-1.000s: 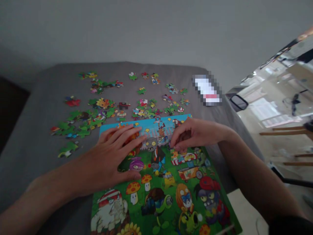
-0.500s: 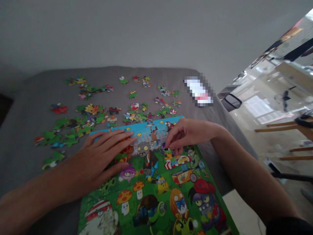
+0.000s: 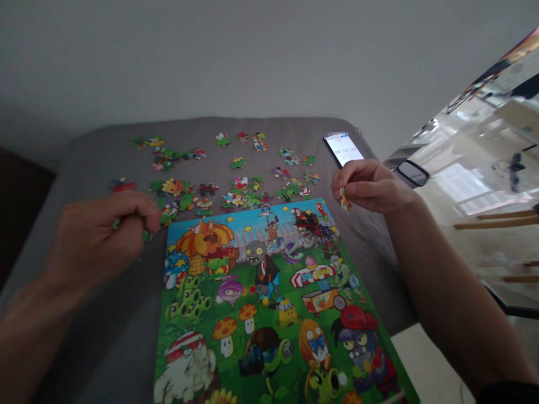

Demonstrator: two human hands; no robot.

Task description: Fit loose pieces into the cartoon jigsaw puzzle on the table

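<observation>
My right hand (image 3: pixel 373 186) pinches a small jigsaw puzzle piece (image 3: pixel 345 198), orange and white with some green. It hovers past the upper right corner of a colourful cartoon picture board (image 3: pixel 269 306) with a blue top edge. My left hand (image 3: pixel 103 241) is off the board's left side, fingers curled in, above or among loose green pieces. Bits of green puzzle piece (image 3: pixel 147 235) show beside its fingertips; whether the fingers grip one is hidden.
Several loose puzzle pieces (image 3: pixel 244 199) lie scattered on the grey cloth-covered table (image 3: pixel 202 129) beyond the board. A phone (image 3: pixel 343 148) with a lit screen lies behind my right hand. A pale wall rises at the back. Wooden legs (image 3: pixel 497 224) stand on the floor at right.
My left hand has lifted off the board, moved left and curled. My right hand has moved right and up, away from the board, and a puzzle piece now shows in its fingers.
</observation>
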